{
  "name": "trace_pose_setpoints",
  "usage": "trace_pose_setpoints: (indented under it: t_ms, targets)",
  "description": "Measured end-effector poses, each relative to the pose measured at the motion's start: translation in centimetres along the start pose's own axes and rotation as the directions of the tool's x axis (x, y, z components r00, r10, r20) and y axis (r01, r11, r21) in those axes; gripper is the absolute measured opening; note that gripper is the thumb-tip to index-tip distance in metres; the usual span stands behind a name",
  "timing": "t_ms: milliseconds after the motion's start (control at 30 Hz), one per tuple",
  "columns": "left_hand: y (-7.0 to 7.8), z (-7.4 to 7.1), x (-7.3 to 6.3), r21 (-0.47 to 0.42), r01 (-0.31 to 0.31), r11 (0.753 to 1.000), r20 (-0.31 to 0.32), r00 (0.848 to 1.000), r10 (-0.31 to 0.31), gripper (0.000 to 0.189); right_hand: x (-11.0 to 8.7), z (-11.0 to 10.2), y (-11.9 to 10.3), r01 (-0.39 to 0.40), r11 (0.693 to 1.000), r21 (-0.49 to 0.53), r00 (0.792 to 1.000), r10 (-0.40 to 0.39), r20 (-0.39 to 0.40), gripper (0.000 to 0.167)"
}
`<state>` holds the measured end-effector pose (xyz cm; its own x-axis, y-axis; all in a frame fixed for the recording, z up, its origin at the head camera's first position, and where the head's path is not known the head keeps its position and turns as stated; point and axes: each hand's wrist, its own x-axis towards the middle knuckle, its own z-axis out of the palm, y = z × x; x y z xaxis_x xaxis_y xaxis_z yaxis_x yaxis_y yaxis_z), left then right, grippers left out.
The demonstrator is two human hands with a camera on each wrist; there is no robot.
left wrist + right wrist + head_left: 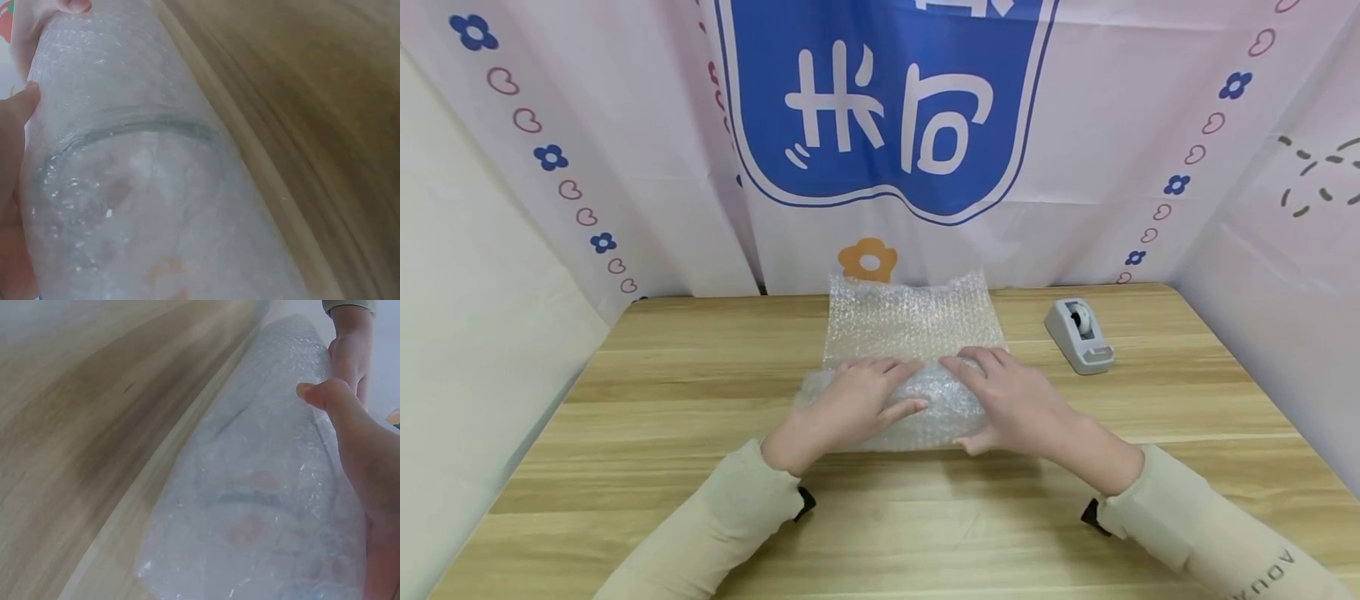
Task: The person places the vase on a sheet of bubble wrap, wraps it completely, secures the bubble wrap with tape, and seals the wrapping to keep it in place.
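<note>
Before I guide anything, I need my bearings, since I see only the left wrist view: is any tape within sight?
Observer: Yes, a tape dispenser stands on the table, out past the right hand.
Operator: And is the bubble wrap rolled up all the way?
Observer: No, the head view shows an unrolled stretch of it running back toward the curtain.

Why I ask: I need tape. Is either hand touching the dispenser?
No, the left hand and right hand touch the bubble wrap; the tape dispenser stands apart.
</note>
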<state>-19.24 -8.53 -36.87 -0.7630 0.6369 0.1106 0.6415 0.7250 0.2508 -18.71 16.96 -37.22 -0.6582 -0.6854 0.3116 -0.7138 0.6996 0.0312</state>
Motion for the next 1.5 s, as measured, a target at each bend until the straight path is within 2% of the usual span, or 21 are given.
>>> trace_pose_setpoints:
  t_ms: [300,500,767,1100,1400,1500]
  targets:
    - [0.1,0.1,-0.3,0.014,-0.033,0.999,-0.026,0.999,0.034,0.058,-0.1,-0.5,-0.3,-0.035,0.999,0.024,0.997,0.033,0.07,0.108]
    - [0.1,-0.2,0.0,-0.039,-0.018,0.999,0.031,0.999,0.02,0.059,0.3,-1.0,0.1,-0.065,0.996,0.064,0.988,0.055,0.143,0.109]
    - [-0.2,-0.6,0.4,-0.089,0.007,0.996,0.09,0.996,0.001,0.06,0.7,-1.0,0.8,-0.062,0.994,0.091,0.986,0.047,0.158,0.107]
    - [-1.7,-0.6,1.7,-0.204,0.089,0.975,0.172,0.984,-0.054,0.065,2.0,-0.6,2.7,-0.058,0.979,0.194,0.974,0.013,0.224,0.097]
    - [-2.1,-0.8,2.1,-0.265,0.156,0.951,0.165,0.98,-0.114,0.066,2.5,-0.6,3.5,-0.079,0.966,0.245,0.969,0.016,0.248,0.094]
    - [-2.2,-0.8,2.1,-0.259,0.164,0.952,0.167,0.978,-0.123,0.067,2.7,-0.7,3.6,-0.082,0.965,0.251,0.963,0.013,0.268,0.094]
